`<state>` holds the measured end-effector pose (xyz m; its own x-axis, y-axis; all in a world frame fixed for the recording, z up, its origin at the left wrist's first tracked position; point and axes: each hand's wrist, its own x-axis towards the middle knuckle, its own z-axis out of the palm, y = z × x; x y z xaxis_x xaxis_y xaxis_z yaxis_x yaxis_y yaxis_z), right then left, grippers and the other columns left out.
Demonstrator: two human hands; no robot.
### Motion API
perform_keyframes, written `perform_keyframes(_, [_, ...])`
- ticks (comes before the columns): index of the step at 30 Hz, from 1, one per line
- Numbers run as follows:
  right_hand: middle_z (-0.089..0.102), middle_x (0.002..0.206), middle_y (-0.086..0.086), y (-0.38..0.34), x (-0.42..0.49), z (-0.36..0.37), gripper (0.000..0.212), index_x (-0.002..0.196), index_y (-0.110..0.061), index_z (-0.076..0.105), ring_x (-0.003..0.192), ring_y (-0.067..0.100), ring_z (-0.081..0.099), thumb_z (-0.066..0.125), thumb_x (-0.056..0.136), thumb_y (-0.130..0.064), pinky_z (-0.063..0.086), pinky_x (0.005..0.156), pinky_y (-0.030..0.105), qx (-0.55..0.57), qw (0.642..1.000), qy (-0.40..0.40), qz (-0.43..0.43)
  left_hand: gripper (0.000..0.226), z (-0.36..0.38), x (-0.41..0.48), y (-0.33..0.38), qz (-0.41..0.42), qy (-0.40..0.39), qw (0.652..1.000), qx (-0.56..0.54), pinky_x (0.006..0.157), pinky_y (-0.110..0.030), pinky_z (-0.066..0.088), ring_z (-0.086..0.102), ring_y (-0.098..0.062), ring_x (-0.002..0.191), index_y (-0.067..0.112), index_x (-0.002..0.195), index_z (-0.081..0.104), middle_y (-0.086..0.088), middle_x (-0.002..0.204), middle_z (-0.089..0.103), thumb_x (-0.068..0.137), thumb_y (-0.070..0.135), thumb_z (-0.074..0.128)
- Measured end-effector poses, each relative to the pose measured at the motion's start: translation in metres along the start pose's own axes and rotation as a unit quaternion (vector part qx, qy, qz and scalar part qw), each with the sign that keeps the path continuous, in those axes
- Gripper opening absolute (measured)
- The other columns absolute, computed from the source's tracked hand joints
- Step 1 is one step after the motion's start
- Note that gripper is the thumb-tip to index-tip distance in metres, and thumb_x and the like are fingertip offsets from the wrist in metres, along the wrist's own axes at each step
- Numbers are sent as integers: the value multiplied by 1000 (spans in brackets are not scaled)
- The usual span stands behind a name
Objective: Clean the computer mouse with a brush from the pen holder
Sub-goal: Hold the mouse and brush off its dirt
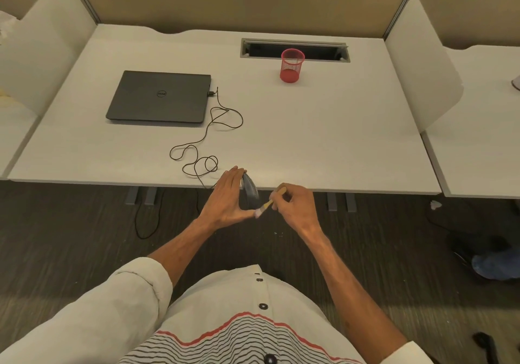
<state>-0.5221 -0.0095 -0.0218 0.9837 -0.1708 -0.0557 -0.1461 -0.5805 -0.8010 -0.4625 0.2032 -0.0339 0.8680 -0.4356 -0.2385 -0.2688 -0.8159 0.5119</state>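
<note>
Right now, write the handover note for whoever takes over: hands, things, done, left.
Left hand holds the mouse on edge, between fingers and thumb, at the near rim of the desk.
Right hand pinches the brush, bristles at the mouse's near end.
Pen holder stands at the back of the desk.
Done: brush out, mouse picked up.
Left: brushing the mouse; probably returning the brush after.

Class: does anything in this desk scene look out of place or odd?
The cable sprawls in tangled loops across the desk, from the laptop toward the mouse in the left hand. A white scrap lies on the floor. Nothing looks spilled or broken.
</note>
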Motion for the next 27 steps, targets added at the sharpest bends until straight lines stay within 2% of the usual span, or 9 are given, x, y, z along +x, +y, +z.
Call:
perform_keyframes(2, [73, 74, -11, -1, -3, 0, 17, 86, -23, 79, 74, 11, 71, 74, 101, -28, 63, 75, 30, 13, 1000, 18, 1, 135, -1, 0, 1, -1, 1, 1000, 1, 139, -47, 9, 3, -28, 170, 14, 172, 7, -8, 182, 4, 78, 77, 80])
perform_keyframes(5, [73, 81, -23, -10, -1, -3, 13, 91, -34, 75, 83, 3, 72, 73, 102, -27, 57, 75, 11, 47, 996, 76, -15, 133, 0, -2, 1, -3, 6, 1000, 14, 139, -47, 10, 5, -27, 170, 15, 172, 8, -7, 182, 4, 79, 78, 78])
perform_keyframes(7, [72, 84, -27, -15, 1, -4, 13, 94, -37, 74, 87, -1, 72, 73, 103, -27, 55, 76, 7, 54, 994, 87, -29, 132, 1, -4, 0, -4, 0, 1000, 13, 139, -48, 12, 5, -27, 170, 16, 172, 8, -7, 182, 4, 80, 78, 78])
perform_keyframes(10, [71, 82, -25, -13, 1, -2, 11, 93, -33, 75, 85, 1, 72, 72, 103, -28, 56, 76, 9, 23, 997, 61, -42, 132, 2, -6, 3, -11, -2, 1000, 16, 139, -51, 14, 5, -28, 170, 16, 172, 6, -7, 182, 3, 80, 78, 77])
perform_keyframes(15, [72, 75, -15, -3, -5, 1, 16, 85, -27, 77, 75, 10, 71, 74, 100, -32, 63, 75, 29, 3, 1000, 0, -27, 127, 0, -7, 2, -13, 3, 1000, -3, 138, -51, 16, 8, -29, 170, 15, 172, 8, -8, 182, 6, 83, 74, 78])
perform_keyframes(20, [73, 80, -18, 3, -5, -4, 10, 92, -30, 77, 79, 2, 71, 74, 102, -31, 57, 76, 17, 23, 996, 81, 15, 131, -1, -8, 2, -12, 8, 1000, 2, 139, -52, 15, 6, -28, 170, 16, 172, 8, -7, 182, 5, 80, 77, 78])
perform_keyframes(23, [74, 82, -18, 4, -4, -2, 10, 94, -31, 77, 79, -1, 70, 73, 102, -31, 52, 77, 13, 10, 997, 62, 42, 131, -1, -10, 1, -12, 7, 1000, -5, 139, -52, 14, 6, -28, 170, 17, 172, 7, -6, 182, 4, 80, 76, 78])
perform_keyframes(27, [73, 71, -19, 0, -9, 2, 18, 86, -37, 75, 78, -3, 72, 73, 102, -30, 52, 70, 7, 28, 998, 21, 51, 131, -1, -10, 3, -12, 6, 1000, -3, 138, -53, 15, 6, -28, 170, 16, 172, 8, -7, 182, 5, 79, 76, 79])
